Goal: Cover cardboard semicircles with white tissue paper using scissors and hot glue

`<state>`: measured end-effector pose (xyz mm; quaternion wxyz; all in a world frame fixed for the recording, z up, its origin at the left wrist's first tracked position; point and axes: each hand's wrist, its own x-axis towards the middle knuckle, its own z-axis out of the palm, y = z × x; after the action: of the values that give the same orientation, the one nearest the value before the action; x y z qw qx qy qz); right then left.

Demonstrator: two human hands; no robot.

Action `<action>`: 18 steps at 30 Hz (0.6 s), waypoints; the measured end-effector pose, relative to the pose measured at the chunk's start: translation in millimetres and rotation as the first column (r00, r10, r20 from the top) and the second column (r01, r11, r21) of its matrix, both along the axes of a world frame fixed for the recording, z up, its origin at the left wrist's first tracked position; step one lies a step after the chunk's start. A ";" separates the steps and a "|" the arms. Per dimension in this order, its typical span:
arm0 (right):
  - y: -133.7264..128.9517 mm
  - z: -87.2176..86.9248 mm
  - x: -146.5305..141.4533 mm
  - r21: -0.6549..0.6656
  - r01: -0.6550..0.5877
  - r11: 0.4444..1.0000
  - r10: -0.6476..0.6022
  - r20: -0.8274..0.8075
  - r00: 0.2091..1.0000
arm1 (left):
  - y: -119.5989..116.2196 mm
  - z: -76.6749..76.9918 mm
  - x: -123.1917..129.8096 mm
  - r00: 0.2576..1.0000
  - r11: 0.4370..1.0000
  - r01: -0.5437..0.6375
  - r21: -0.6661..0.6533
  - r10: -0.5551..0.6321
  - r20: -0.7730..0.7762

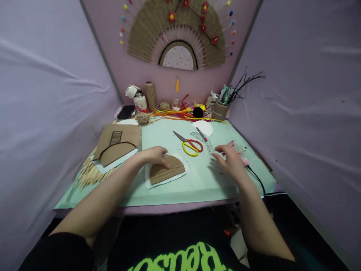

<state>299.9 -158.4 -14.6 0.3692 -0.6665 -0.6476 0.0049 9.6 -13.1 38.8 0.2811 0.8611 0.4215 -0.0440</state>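
Observation:
A brown cardboard half-circle [166, 171] lies on slightly larger white paper [149, 180] near the table's front. My left hand [156, 155] grips its upper left edge, the thumb on the cardboard and the other fingers at the curved rim. To the right, my right hand [230, 161] hovers with fingers apart and holds nothing. It is nearest a clear ruler [210, 147] and a pink glue gun [244, 162], partly hidden behind the hand. Scissors [188, 145] with red and yellow handles lie between the hands, blades pointing away.
At left, a cardboard sheet [126, 132] and another cardboard half-circle [117, 153] lie over thin wooden sticks [90, 173]. A pen [201, 134] rests by a white paper circle [207, 128]. Pipe cleaners [175, 114] and a pen holder [220, 110] line the back. A black cable [258, 178] trails right.

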 end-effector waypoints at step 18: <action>-22.4 -4.3 70.7 -0.200 0.274 0.941 -0.282 -0.011 0.959 | -35.3 -33.1 -41.0 -0.094 0.431 0.046 -0.901 0.900 0.426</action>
<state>370.6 -180.8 -18.9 0.3110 -0.7843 -0.5360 0.0299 -31.5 -48.4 5.7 0.7626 0.2448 0.3696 0.4711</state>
